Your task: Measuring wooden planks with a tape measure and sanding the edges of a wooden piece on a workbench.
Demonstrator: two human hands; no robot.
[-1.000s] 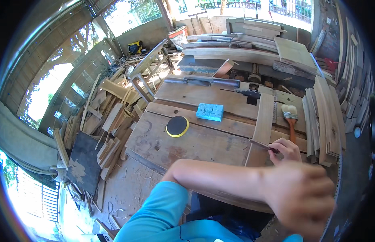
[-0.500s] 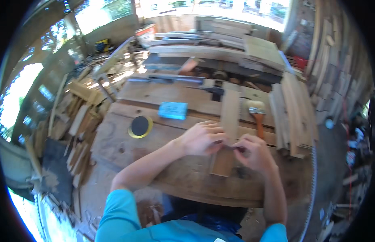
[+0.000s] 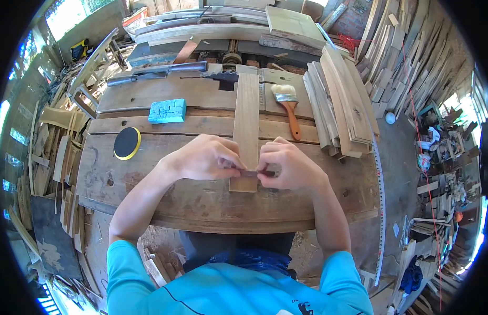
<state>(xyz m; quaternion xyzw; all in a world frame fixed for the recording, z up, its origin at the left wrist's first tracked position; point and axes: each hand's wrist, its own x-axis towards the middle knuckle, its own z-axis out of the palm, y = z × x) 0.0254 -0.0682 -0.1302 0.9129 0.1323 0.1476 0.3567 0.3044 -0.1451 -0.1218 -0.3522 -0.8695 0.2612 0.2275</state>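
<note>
A long, flat wooden board (image 3: 247, 110) lies lengthwise on the workbench in front of me. Over its near end, my left hand (image 3: 210, 157) and my right hand (image 3: 290, 164) pinch the two ends of a small, thin, dark brownish strip (image 3: 248, 173). The strip runs crosswise over the board; whether it presses on the wood I cannot tell. Fingers cover both of its ends. A brush (image 3: 287, 107) with pale bristles and an orange-brown handle rests to the right of the board. On the left are a light-blue block (image 3: 167, 111) and a round black pad with a yellow rim (image 3: 127, 143).
The worn wooden workbench (image 3: 149, 194) has a slot across it. Stacked planks (image 3: 345, 100) stand along its right side. Long-handled tools (image 3: 160, 72) lie at the back left, with more boards (image 3: 212, 32) behind. Wood scraps (image 3: 65, 157) crowd the left floor.
My view has turned, so the bench sits further left and higher in the picture. Both hands stay at the board's near end, and the strip between them now shows stretched across the wood.
</note>
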